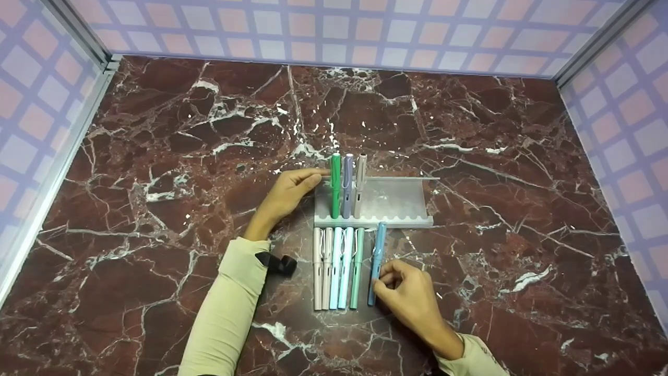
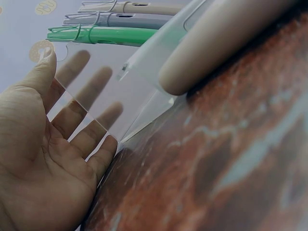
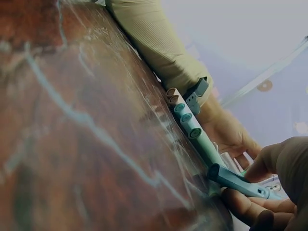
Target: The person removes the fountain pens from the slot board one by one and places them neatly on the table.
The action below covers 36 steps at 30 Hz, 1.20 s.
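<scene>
A clear acrylic pen stand (image 1: 396, 201) bears three upright pens at its left end: a green pen (image 1: 335, 196), a purple pen (image 1: 347, 196) and a greyish-beige pen (image 1: 359, 183). My left hand (image 1: 279, 198) holds the stand's left side, fingers behind the clear panel (image 2: 130, 79) and thumb at its edge. Between thumb and fingers, my right hand (image 1: 412, 295) pinches a blue pen (image 1: 378, 253) near its lower end; its top reaches the stand's front ledge. In the right wrist view, the blue pen (image 3: 236, 179) slants beside the row on the table.
Left of the blue pen, several pens lie side by side before the stand: beige pens (image 1: 317, 277), pale turquoise pens (image 1: 343, 277) and a darker green pen (image 1: 357, 277). Checkered panels (image 1: 334, 31) wall in the marbled table (image 1: 156, 125). A black device (image 1: 279, 263) is on the left wrist.
</scene>
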Tool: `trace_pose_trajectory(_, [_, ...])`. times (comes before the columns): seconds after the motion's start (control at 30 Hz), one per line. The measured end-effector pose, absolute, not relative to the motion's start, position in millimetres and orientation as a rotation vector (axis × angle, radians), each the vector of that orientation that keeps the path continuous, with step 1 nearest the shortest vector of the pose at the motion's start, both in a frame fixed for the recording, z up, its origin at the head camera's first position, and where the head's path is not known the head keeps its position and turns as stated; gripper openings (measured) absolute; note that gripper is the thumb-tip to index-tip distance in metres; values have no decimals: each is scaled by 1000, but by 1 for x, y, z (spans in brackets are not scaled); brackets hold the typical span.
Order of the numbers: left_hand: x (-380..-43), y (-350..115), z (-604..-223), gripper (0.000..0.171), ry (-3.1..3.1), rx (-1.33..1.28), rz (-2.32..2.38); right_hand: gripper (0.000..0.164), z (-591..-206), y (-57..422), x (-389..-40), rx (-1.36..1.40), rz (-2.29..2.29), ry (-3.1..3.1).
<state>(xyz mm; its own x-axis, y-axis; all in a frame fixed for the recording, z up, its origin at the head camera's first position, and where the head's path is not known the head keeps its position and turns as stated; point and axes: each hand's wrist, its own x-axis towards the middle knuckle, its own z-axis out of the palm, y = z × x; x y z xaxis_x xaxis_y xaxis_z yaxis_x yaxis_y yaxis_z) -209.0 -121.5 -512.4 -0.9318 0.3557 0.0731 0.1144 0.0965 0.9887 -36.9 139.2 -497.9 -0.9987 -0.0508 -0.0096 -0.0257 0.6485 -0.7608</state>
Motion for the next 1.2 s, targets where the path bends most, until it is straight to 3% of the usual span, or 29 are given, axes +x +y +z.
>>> trace_pose_trajectory(1.2, [-209,-121,-513,30,2208,470,1935,11,-498,140,-38,-152,-1188,2862])
